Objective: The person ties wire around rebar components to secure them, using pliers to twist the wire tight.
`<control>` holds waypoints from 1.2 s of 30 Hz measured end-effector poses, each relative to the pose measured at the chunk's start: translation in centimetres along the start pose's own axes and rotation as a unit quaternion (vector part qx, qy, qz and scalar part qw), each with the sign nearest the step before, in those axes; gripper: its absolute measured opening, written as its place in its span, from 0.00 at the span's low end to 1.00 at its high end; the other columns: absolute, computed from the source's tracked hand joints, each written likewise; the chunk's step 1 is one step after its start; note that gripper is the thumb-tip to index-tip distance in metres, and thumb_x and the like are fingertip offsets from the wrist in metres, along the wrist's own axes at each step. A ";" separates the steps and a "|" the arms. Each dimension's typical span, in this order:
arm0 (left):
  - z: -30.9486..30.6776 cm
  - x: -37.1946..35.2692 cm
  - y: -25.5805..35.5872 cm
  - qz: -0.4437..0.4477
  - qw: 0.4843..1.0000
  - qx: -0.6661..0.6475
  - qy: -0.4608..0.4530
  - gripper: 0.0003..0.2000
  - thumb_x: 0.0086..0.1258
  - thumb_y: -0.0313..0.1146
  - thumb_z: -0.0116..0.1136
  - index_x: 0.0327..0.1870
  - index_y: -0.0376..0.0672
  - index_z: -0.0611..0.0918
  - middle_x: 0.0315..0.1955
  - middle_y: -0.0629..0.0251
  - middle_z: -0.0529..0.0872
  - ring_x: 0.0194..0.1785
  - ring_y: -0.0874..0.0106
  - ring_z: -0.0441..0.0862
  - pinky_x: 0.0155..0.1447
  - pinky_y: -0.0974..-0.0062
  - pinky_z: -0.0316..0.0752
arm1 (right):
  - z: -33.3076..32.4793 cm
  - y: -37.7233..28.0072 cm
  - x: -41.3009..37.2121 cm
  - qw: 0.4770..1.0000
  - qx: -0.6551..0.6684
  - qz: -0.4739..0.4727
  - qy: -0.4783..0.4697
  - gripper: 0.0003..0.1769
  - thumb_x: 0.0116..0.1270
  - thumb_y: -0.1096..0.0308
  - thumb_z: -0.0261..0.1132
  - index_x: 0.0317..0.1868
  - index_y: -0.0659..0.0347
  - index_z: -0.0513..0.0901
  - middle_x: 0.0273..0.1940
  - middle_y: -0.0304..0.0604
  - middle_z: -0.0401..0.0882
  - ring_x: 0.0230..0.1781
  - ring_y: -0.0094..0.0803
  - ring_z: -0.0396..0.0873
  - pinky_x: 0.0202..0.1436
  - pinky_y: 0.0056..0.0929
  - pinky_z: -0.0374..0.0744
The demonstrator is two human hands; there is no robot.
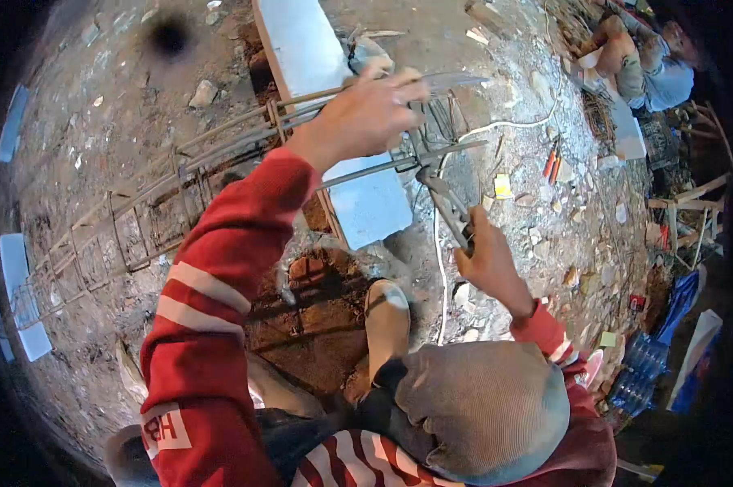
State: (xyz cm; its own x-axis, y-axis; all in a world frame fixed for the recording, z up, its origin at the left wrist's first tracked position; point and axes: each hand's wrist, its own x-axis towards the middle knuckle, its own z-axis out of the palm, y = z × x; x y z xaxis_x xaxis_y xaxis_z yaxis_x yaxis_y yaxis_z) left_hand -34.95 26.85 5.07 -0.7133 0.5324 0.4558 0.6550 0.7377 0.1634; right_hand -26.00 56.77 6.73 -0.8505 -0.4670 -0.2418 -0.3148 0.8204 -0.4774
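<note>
A long cage of steel bars (151, 191) with square ties runs from the lower left to the centre, its end over a white board (370, 207). My left hand (366, 114) is over the bars near that end, its fingers bent and blurred; what they hold, if anything, is hidden. My right hand (492, 256) is wrapped round the handles of metal pliers (447, 203). The pliers' jaws point up and left, at the lower bar near the cage's end.
Red-handled tools (552, 165) and a yellow packet (502, 187) lie on the rubble ground to the right. Another person (662, 77) sits at the upper right. Water bottles (638, 377) stand at the lower right. A white cord (440, 284) crosses the ground.
</note>
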 end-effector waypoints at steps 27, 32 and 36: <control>1.8 4.7 -1.2 0.139 0.955 0.003 -0.262 0.04 0.60 0.32 0.60 0.29 0.42 0.81 0.27 0.55 0.83 0.37 0.56 0.86 0.41 0.57 0.80 | 0.2 -0.2 1.0 0.999 -0.019 0.043 -0.004 0.11 0.65 0.73 0.61 0.47 0.63 0.72 0.33 0.65 0.80 0.31 0.64 0.80 0.32 0.55 0.75; 2.1 4.0 -1.5 0.184 0.968 0.003 -0.173 0.05 0.54 0.32 0.65 0.29 0.43 0.82 0.26 0.57 0.84 0.37 0.56 0.86 0.40 0.58 0.80 | 4.5 2.4 1.6 0.995 0.081 -0.024 0.052 0.11 0.70 0.71 0.55 0.50 0.64 0.74 0.26 0.58 0.78 0.26 0.60 0.77 0.28 0.47 0.71; 1.7 4.6 -0.8 0.150 0.953 0.050 -0.258 0.07 0.53 0.34 0.66 0.29 0.44 0.81 0.27 0.60 0.82 0.36 0.57 0.84 0.42 0.61 0.80 | 6.9 2.1 1.4 0.975 0.202 0.058 0.066 0.11 0.75 0.65 0.58 0.49 0.64 0.75 0.24 0.44 0.77 0.20 0.33 0.74 0.24 0.34 0.71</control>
State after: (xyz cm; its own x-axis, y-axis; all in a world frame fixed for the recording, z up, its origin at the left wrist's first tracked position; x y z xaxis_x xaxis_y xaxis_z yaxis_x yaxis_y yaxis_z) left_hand -39.19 29.37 5.52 -0.5421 0.8399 -0.0272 0.8402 0.5422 -0.0032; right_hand -24.93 55.55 -0.48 -0.9258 -0.3100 -0.2162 -0.0438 0.6561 -0.7534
